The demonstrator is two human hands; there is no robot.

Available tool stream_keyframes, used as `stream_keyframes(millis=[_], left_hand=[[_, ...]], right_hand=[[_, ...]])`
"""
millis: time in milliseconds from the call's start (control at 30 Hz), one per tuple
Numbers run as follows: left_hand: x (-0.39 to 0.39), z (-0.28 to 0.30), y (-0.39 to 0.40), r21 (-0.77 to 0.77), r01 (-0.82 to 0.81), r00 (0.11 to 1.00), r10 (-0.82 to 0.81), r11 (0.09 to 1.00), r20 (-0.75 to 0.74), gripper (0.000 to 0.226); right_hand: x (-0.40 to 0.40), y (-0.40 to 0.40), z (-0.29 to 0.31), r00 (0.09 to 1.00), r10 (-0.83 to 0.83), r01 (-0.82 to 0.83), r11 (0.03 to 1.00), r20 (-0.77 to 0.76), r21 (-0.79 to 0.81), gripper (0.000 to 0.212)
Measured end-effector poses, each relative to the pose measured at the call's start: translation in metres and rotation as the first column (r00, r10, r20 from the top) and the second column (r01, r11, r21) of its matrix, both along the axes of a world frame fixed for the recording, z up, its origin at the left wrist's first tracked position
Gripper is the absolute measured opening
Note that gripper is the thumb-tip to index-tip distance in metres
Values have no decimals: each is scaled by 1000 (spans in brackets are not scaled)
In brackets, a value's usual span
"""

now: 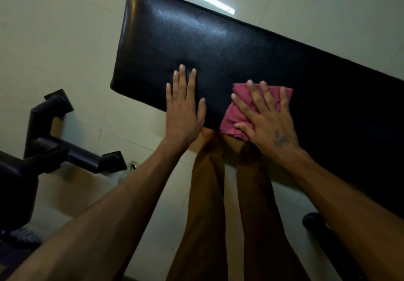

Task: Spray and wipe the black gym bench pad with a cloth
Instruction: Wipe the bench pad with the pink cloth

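Observation:
The black gym bench pad (229, 46) stretches from the upper left to the right edge of the view, its surface shiny. My left hand (183, 110) lies flat on the pad's near edge, fingers straight. Just to its right, my right hand (266, 119) presses a pink cloth (235, 112) flat against the pad with spread fingers. The cloth's lower corner hangs over the pad's near edge. No spray bottle is in view.
A black metal frame with capped tube ends (56, 140) stands on the pale tiled floor (54, 40) at the left. My legs in brown trousers (207, 204) are below the pad. A dark rounded object (314, 219) sits at the lower right.

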State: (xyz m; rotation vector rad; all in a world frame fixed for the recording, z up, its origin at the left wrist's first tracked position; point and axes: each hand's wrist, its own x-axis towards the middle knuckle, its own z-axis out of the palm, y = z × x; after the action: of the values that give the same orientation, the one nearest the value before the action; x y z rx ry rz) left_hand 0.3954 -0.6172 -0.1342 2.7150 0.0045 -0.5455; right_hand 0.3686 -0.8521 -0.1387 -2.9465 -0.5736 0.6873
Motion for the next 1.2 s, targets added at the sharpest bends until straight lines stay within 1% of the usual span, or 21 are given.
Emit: stream_keyframes(millis=[67,133,233,300,400,467,533,600,700,767,800,833,867,900,933,967,1033,1100,1133,1167,1200], left_hand=[[1,2,-2,-16,-11,1000,11,1000,1,67],[1,3,-2,-30,-13,1000,13,999,-2,67],[1,1,-3,-23,-5,1000,4,1000,-4,68],[1,1,-3,-3,-13,1000,13,1000,4,68],[2,1,-7,22,-16,1000,16,1000,0,69],[2,2,-6,24,6,1000,-6,1000,-4,70],[2,3,-4,35,54,999,-54,998,3,68],[1,3,-3,42,154,987,-155,987,32,66],[-1,0,-11,12,264,964,-265,964,32,68],[-2,-2,-16,13,265,964,-265,964,8,67],[-2,-1,-18,11,248,969,-248,969,2,67],[-1,-1,-19,4,233,972,-233,972,-3,66],[-1,1,-20,-3,219,976,-219,976,-3,66],[0,2,-20,-9,210,978,-210,978,1,66],[0,3,-20,-13,210,978,-210,978,6,67],[1,5,-19,-14,213,977,-213,977,6,67],[2,7,-18,-20,228,974,-228,973,-2,67],[3,8,-16,-20,230,973,-230,973,-8,66],[4,8,-16,-19,229,973,-229,973,-9,66],[4,8,-18,-18,226,974,-226,974,-14,66],[4,8,-20,-19,219,975,-219,976,-19,66]], right_hand=[[-8,-13,4,935,-356,355,931,4,-82,67],[-11,-17,7,734,-679,677,726,26,-122,65],[-5,8,5,581,-811,813,575,61,-98,68],[-8,33,3,691,-722,723,688,35,-67,75],[-29,29,-1,974,-227,227,974,10,2,76],[-37,-4,-3,999,-35,35,999,38,14,73],[-45,-37,-1,986,-157,160,985,48,-69,72],[-53,-60,4,873,-484,486,861,54,-150,71],[-44,-43,5,477,-872,878,470,111,-87,65],[-18,-9,5,254,-961,967,253,106,-22,64],[-6,8,4,307,-947,951,307,97,-10,66],[2,21,1,512,-856,859,512,75,-13,66],[9,29,-1,769,-637,638,770,43,7,66],[21,25,-1,931,-364,362,931,17,48,63],[37,13,-3,986,-165,164,983,4,82,61],[54,1,-5,994,-104,102,990,24,97,60],[85,-13,-11,930,-358,354,934,86,60,61],[112,-2,-16,676,-733,731,680,75,50,61],[121,13,-14,598,-800,799,600,54,38,61],[123,28,-9,622,-783,781,623,36,47,62],[121,39,-6,742,-670,667,741,18,78,62]])
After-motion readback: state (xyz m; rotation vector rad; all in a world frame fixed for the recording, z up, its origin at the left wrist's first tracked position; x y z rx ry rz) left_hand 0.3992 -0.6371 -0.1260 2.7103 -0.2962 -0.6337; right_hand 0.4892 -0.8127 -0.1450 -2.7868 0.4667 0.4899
